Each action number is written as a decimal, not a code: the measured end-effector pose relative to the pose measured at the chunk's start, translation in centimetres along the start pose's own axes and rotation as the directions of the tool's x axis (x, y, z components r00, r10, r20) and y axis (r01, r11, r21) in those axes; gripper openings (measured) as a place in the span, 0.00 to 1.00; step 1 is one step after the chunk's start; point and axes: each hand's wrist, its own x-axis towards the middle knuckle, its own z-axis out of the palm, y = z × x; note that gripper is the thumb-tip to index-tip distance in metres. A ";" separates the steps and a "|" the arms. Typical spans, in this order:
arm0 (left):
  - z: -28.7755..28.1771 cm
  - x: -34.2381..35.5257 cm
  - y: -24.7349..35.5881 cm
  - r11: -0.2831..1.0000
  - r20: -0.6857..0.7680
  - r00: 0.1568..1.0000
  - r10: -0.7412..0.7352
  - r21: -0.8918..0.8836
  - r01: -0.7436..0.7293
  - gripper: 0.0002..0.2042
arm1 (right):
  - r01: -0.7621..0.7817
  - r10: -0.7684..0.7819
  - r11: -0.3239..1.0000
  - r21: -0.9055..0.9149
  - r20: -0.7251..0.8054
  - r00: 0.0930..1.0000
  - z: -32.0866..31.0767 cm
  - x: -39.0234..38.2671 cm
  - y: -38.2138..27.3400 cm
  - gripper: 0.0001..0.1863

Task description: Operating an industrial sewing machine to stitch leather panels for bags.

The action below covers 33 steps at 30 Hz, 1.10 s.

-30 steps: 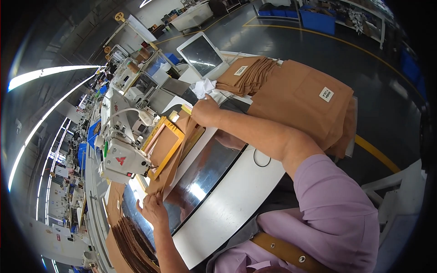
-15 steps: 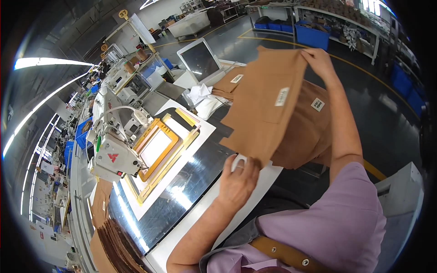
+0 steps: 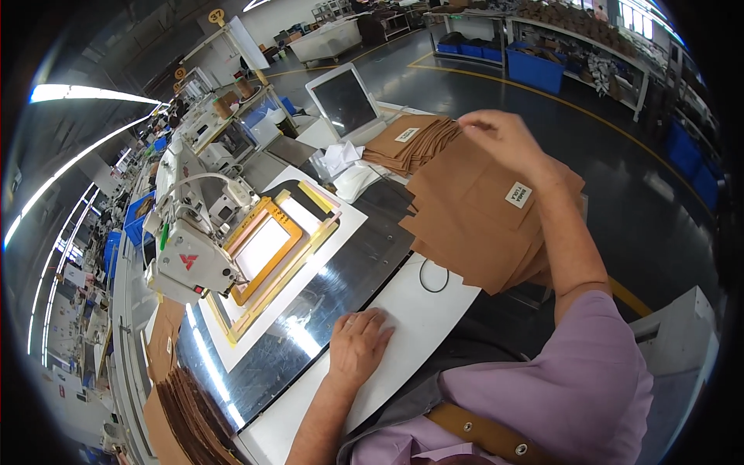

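My right hand (image 3: 505, 143) hovers over the far edge of a pile of brown fabric pieces (image 3: 465, 205), slightly blurred, its fingers stretched out and nothing held. The top piece has a white label (image 3: 518, 194) and a jagged left edge, and the pile hangs past the table's right side. On the white table edge (image 3: 411, 310) rests my left hand (image 3: 359, 353), fingers loosely spread and nothing in them. Ahead of it, a sewing machine (image 3: 198, 252) stands over an orange frame (image 3: 271, 252) on a white sheet.
A second brown fabric stack (image 3: 411, 143) lies beyond the pile, near a tilted screen (image 3: 343, 101) and crumpled white material (image 3: 349, 174). More brown pieces (image 3: 190, 418) stand at lower left. A black ring-shaped loop (image 3: 434, 276) lies on the table edge.
The brown piece stretched between both hands has been let go and lies on the right-hand pile. My left hand has moved down and left onto the table edge; my right hand has moved left and lower.
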 end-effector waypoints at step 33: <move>-2.3 -5.6 -5.4 0.928 -0.265 0.895 -0.359 0.003 0.373 0.08 | 0.199 0.090 0.743 -0.639 0.390 0.916 30.1 11.4 3.9 0.10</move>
